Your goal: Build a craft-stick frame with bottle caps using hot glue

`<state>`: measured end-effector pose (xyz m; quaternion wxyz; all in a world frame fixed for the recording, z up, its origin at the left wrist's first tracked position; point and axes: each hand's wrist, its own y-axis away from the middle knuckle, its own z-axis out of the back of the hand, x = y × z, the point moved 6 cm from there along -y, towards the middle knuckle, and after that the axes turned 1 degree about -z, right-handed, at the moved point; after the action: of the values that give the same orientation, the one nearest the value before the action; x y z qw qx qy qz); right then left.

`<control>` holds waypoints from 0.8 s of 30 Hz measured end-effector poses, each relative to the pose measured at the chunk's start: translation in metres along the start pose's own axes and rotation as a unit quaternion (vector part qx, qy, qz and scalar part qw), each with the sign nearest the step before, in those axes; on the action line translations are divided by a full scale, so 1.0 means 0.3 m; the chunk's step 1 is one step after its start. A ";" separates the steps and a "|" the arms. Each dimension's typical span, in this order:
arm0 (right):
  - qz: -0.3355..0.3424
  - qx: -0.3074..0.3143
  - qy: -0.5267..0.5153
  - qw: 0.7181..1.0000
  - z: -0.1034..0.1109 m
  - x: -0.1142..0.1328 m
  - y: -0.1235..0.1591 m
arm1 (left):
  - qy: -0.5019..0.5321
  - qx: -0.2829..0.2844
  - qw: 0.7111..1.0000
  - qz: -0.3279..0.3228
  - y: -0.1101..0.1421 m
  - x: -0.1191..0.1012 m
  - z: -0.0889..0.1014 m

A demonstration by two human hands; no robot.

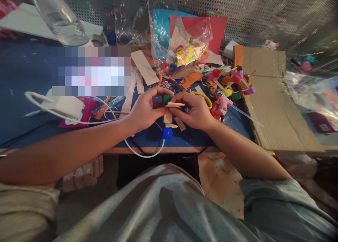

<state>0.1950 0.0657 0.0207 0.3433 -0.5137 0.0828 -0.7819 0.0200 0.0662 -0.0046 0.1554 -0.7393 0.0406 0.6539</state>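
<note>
A perforated mesh (245, 10) backs the blue counter (29, 62), with a clear plastic bag (194, 52) of colourful packets at upper centre and worn cardboard (266, 104) on the right side. At the centre of the frame, the left hand (145, 110) is nearly closed, its thumb and fingers pinching around a green cap (166, 99). The right hand (196, 112), also curled almost shut, grips pale flat sticks (176, 104) against the cap; whether they are joined is hidden by the fingers.

Just below them, a blue cap (167, 133) lies near the counter's front edge, beside small pale pieces. Right of centre, a cluster of sticks and coloured caps (232, 81) appears already put together, while the piece in the hands looks unfinished. Loose strips (145, 68) at upper centre seem unused.
</note>
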 end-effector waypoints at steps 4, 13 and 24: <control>-0.001 0.016 -0.001 1.000 -0.001 0.003 0.002 | -0.027 0.006 0.999 -0.026 0.003 -0.012 -0.001; 0.009 0.010 -0.003 1.000 0.003 0.009 0.003 | -0.041 0.011 0.998 -0.046 0.004 -0.014 -0.002; -0.017 -0.009 -0.031 0.999 0.004 0.001 -0.001 | 0.015 -0.003 1.000 -0.016 0.001 -0.003 0.000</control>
<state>0.1959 0.0662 0.0215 0.3277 -0.5421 0.0703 -0.7706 0.0198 0.0657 -0.0037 0.1629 -0.7503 0.0299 0.6400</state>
